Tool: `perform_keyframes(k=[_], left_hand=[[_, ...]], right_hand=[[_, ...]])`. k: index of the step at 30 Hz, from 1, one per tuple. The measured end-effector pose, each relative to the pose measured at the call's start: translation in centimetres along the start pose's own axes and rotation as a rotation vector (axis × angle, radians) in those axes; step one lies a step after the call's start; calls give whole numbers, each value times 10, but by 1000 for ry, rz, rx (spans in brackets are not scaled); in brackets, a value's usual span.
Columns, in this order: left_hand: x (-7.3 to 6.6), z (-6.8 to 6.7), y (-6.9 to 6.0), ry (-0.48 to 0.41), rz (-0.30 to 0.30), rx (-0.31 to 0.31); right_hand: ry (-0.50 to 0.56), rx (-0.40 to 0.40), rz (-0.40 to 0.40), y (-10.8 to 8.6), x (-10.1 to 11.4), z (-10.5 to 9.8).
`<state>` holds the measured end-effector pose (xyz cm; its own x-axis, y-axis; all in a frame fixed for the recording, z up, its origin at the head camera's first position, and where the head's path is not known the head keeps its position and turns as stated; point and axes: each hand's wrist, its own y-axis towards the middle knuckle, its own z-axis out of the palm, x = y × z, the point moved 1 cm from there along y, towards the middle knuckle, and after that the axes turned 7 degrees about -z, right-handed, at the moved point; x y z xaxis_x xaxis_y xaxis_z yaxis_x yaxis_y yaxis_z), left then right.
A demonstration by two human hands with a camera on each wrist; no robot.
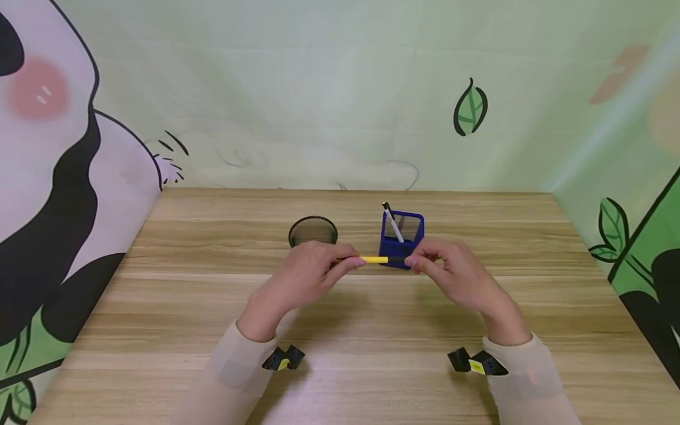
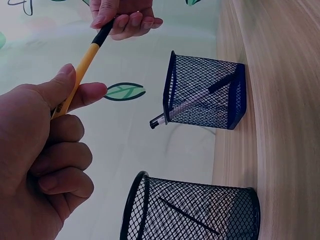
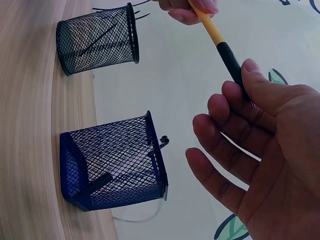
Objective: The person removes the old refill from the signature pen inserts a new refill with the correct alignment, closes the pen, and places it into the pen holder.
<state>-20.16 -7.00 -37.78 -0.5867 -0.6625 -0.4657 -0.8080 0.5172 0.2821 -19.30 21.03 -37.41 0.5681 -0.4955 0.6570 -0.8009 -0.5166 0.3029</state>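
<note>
A yellow pen (image 1: 376, 260) with a black grip section is held level between both hands, above the table. My left hand (image 1: 313, 271) pinches its yellow barrel between thumb and index finger, the other fingers curled in. At the black end, my right hand (image 1: 451, 271) pinches the pen with thumb and fingertips; its remaining fingers are loosely bent, as the right wrist view shows. Just behind the pen stands a blue square mesh pen holder (image 2: 205, 92) with a white and black pen (image 1: 393, 223) leaning in it.
A round black mesh pen holder (image 1: 313, 230) stands behind my left hand, partly hidden by it. The wooden table (image 1: 372, 366) meets a green printed backdrop (image 1: 319, 118) at its far edge. Black wrist cameras are strapped to both sleeves.
</note>
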Motion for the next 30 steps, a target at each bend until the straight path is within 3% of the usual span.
perform_keyframes(k=[30], left_hand=[[2,0,0,-10,1,7]], right_hand=[[14,-7,-30,0,-2,0]])
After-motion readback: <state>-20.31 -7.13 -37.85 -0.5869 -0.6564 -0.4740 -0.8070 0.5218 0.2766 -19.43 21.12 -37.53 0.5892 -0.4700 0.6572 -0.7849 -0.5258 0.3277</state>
